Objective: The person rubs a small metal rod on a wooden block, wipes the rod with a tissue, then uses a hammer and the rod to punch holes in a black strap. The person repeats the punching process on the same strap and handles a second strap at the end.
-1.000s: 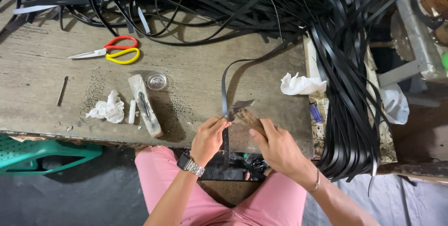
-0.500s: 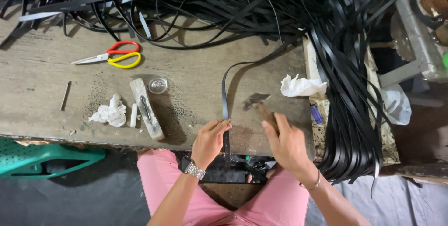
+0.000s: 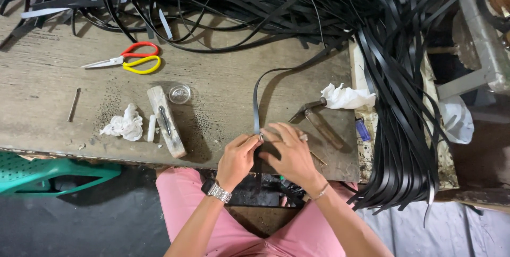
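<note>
A narrow black strap (image 3: 255,103) curves across the worn wooden bench (image 3: 223,71) toward me. My left hand (image 3: 237,157), with a wristwatch on it, pinches the strap's near end at the bench's front edge. My right hand (image 3: 292,153) meets it there, fingertips pressed on the same spot, where a small metal piece shows. A hammer (image 3: 319,120) with a wooden handle lies on the bench just right of my right hand, not held.
A big tangle of black straps (image 3: 329,7) covers the back and hangs over the right side. Red-and-yellow scissors (image 3: 130,59), a small clear dish (image 3: 179,94), a wooden block (image 3: 166,120), crumpled white tissues (image 3: 125,124) and a second tissue wad (image 3: 345,97) lie around. A green plastic object (image 3: 48,177) sits below left.
My right hand held the hammer up over the strap; the hammer now lies on the bench and that hand has come to the strap end beside my left hand.
</note>
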